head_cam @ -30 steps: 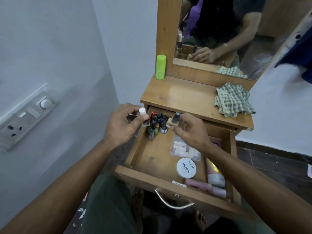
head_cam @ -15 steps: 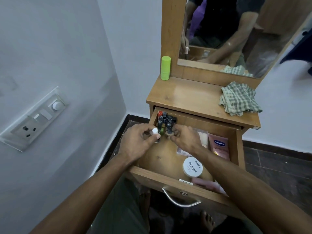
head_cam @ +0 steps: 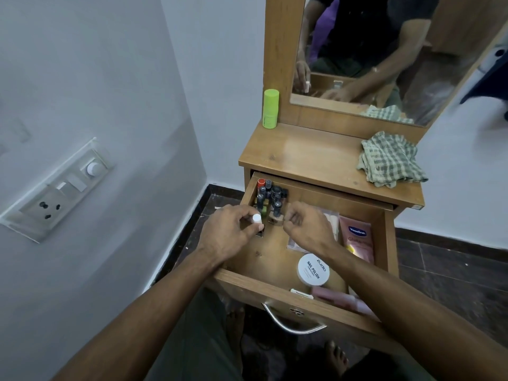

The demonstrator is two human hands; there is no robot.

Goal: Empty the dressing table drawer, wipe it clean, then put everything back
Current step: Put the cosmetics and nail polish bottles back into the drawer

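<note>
The wooden drawer (head_cam: 275, 287) of the dressing table stands pulled out. Several small nail polish bottles (head_cam: 270, 195) stand clustered in its far left corner. My left hand (head_cam: 229, 233) pinches a small white-capped bottle (head_cam: 256, 218) upright just in front of that cluster. My right hand (head_cam: 306, 229) hovers beside it with fingers curled, its fingertips close to a beige-based bottle (head_cam: 275, 220); nothing shows inside the hand. Also in the drawer lie a round white nail polish remover jar (head_cam: 313, 269), a pink Vaseline tube (head_cam: 357, 239) and a pink tube (head_cam: 343, 298) at the front.
A checked cloth (head_cam: 390, 158) lies on the right of the table top (head_cam: 302, 152), and a green stick container (head_cam: 270, 108) stands at the back left by the mirror (head_cam: 384, 50). A wall with a switchboard (head_cam: 57, 188) is close on the left. My knees are under the drawer handle (head_cam: 294, 324).
Both hands came down into the drawer's far left corner. My right hand set its dark-capped bottle among the cluster and let go; my left hand still holds the white-capped bottle.
</note>
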